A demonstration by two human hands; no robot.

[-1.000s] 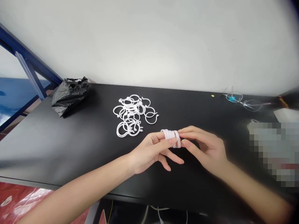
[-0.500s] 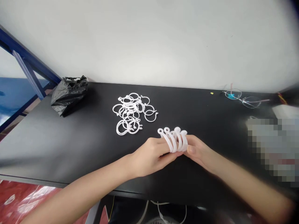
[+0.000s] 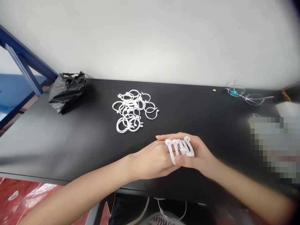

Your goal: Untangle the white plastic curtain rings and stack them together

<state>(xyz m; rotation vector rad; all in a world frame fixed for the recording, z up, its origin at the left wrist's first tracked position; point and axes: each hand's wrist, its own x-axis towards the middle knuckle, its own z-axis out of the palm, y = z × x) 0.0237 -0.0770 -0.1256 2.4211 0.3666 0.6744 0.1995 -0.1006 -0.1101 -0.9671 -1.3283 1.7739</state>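
Observation:
Several white plastic curtain rings (image 3: 172,151) with small eyelets stand side by side between my hands, above the front part of the black table (image 3: 77,150). My left hand (image 3: 153,161) is closed at the rings, its fingers partly hidden behind them; whether they pass through the rings I cannot tell. Around the same group curls my right hand (image 3: 199,153), thumb in front and fingers over the far side, reaching the back of my left hand. A loose pile of white curtain rings (image 3: 131,104) lies on the table behind my hands, a little to the left.
At the back left sits a crumpled black plastic bag (image 3: 67,92), near a blue metal frame (image 3: 25,56). Eyeglasses (image 3: 245,96) rest at the back right by the wall, with a blurred-out pale object (image 3: 274,147) in front. Cables (image 3: 142,212) show below the table edge.
My right hand has come forward around the held rings, its fingers now lying over the top and its thumb across the front. The held rings have shifted slightly toward me. The pile looks unchanged.

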